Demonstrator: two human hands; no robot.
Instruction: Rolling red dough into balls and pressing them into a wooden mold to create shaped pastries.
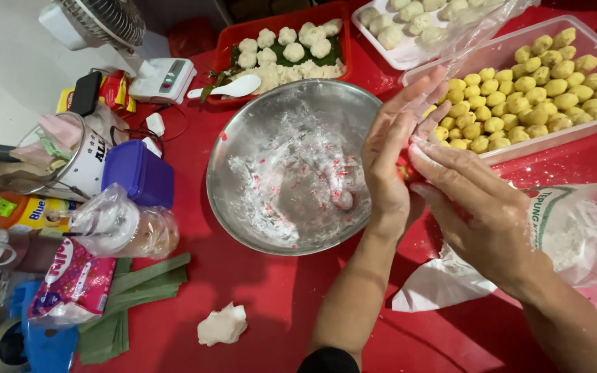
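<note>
A red table (pixel 257 297) fills the view, crowded with food trays and kitchen clutter. Above its middle the left hand (pixel 387 162) and right hand (pixel 475 207) press together, palms facing, fingers floury. Between them a small red piece of dough (pixel 403 173) just shows at the gap; both hands are closed around it, the left standing upright with fingers pointing away from the body, the right laid across it from the side. The piece is mostly hidden, so its shape, long axis and which way it points cannot be told.

By the look of it, the step in hand is rolling or shaping the piece between the palms. A next move would call for even, light pressure so the piece stays round and does not smear.

Just left of the hands sits a metal bowl (pixel 243 152), dusted with white flour and red flecks. Behind the hands, a clear tub (pixel 592 135) holds many yellow balls (pixel 519 103). Farther back, a red tray (pixel 233 41) carries white balls (pixel 291 45) on a green leaf, with a white spoon (pixel 233 87) at its edge. A flour bag (pixel 589 228) lies under the right wrist. Near the table's front edge rests a white lump (pixel 221 324), beside folded green leaves (pixel 133 297).
</note>
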